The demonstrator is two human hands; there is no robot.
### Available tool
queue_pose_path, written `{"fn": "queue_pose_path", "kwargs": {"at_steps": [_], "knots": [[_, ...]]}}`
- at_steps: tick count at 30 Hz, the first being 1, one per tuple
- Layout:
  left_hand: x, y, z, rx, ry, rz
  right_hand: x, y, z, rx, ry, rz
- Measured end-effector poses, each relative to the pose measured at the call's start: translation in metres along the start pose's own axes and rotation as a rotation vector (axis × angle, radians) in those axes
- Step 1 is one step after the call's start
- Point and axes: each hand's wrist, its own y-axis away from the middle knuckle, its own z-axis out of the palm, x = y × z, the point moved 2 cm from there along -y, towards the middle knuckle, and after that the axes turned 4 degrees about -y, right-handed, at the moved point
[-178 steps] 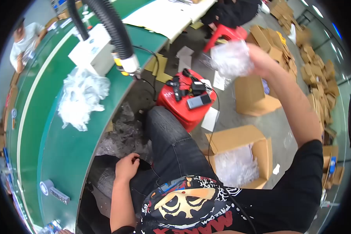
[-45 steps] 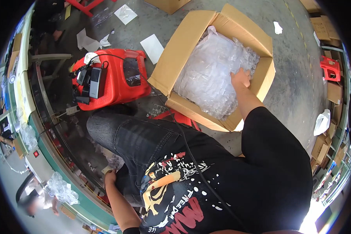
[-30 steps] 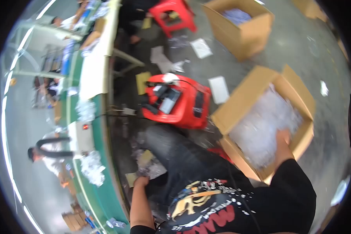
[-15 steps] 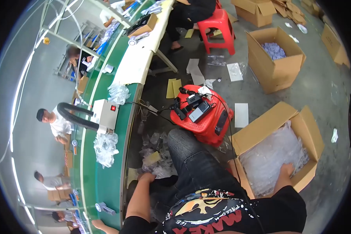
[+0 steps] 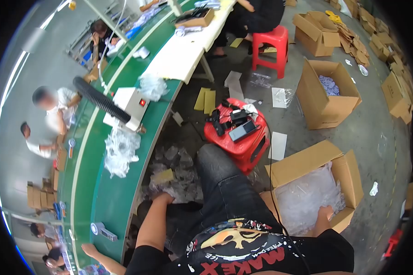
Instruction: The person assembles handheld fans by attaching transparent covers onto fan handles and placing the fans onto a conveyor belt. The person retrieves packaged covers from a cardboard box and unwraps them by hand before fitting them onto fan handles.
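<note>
The T-shirt (image 5: 328, 252) is showing black, its print (image 5: 234, 237) mixing pale yellow, white and red. The jeans (image 5: 234, 197) are fading from black to grey. The stool (image 5: 236, 147) is glowing red, the bench (image 5: 119, 195) green. The box (image 5: 305, 161) is looking tan around whitish, see-through plastic (image 5: 305, 197). The hose (image 5: 98, 97) is appearing black, the switch (image 5: 142, 102) red.

The grey floor (image 5: 370, 156) carries open cardboard boxes (image 5: 302, 161), red stools (image 5: 225, 143), loose sheets (image 5: 278, 145) and clear plastic (image 5: 182, 160).

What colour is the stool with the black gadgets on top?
The stool is bright red, and it shows best in the head view, now.
</note>
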Motion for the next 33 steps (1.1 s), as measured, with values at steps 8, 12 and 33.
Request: {"fn": "queue_pose_path", "kwargs": {"at_steps": [8, 12, 33], "knots": [[-0.006, -0.026, 0.01, -0.088, 0.088, 0.022, -0.046, 0.03, -0.062, 0.061, 0.087, -0.301], [-0.004, -0.007, -0.003, -0.068, 0.176, 0.05, -0.084, 0.034, -0.094, -0.006, 0.117, -0.465], [-0.023, -0.016, 0.004, 0.022, 0.84, 0.337, -0.404, 0.254, -0.267, -0.412, -0.173, -1.323]]}}
